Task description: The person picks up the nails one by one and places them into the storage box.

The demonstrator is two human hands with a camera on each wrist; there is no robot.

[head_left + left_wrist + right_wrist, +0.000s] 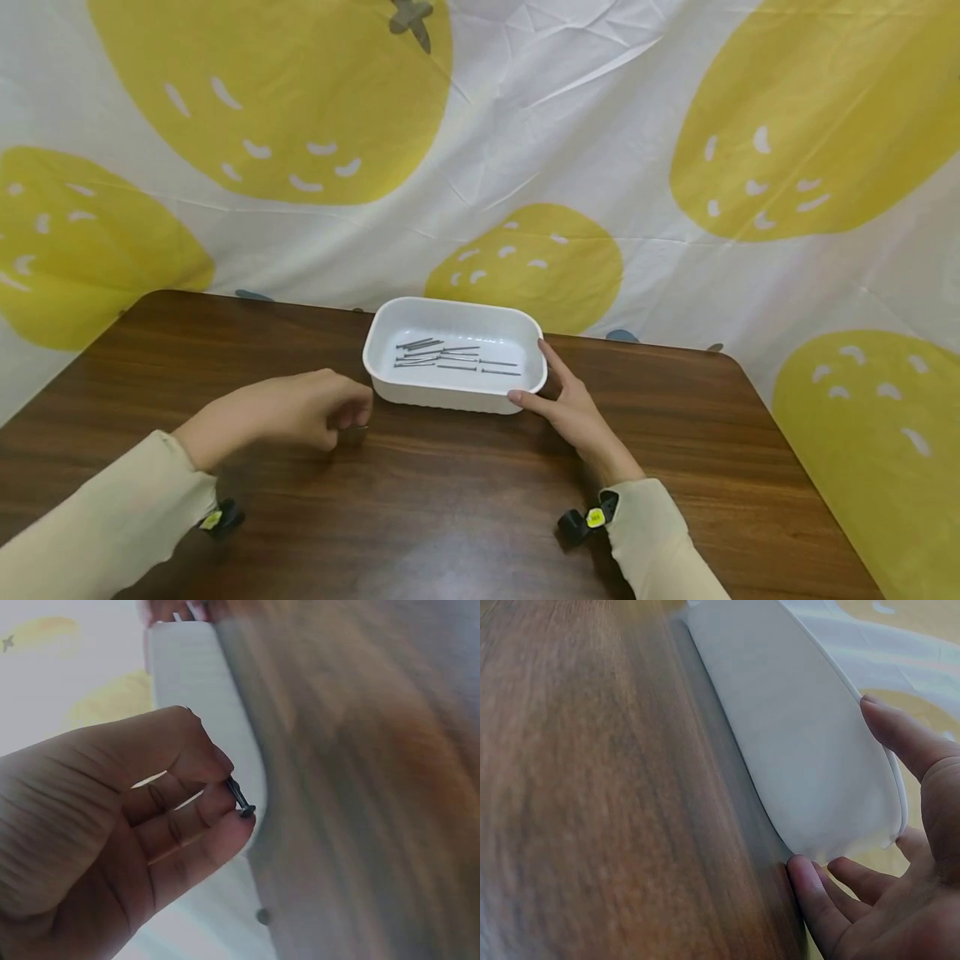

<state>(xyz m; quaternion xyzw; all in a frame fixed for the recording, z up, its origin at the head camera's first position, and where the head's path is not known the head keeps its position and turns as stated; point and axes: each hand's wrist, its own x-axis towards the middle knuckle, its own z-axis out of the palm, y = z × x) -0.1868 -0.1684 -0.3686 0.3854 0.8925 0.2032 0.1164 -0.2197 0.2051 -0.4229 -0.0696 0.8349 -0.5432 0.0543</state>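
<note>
A white rectangular plastic tub (450,397) sits toward the back of the table, with several grey metal nails (457,367) lying loose on its floor. Just left of its near left corner, my left hand (300,408) pinches a single nail (240,799) between thumb and fingertips, the nail's head pointing outward. Most of that nail's shank is hidden by the fingers. My right hand (573,412) holds the tub's right end. Its thumb (900,735) lies at the near rim, and the other fingers reach round the end wall.
The dark brown wood-grain table (420,517) has rounded back corners. Right behind it hangs a white cloth (525,108) printed with large yellow fruit. Both wrists carry small black cameras on straps, below pale sleeves (112,508).
</note>
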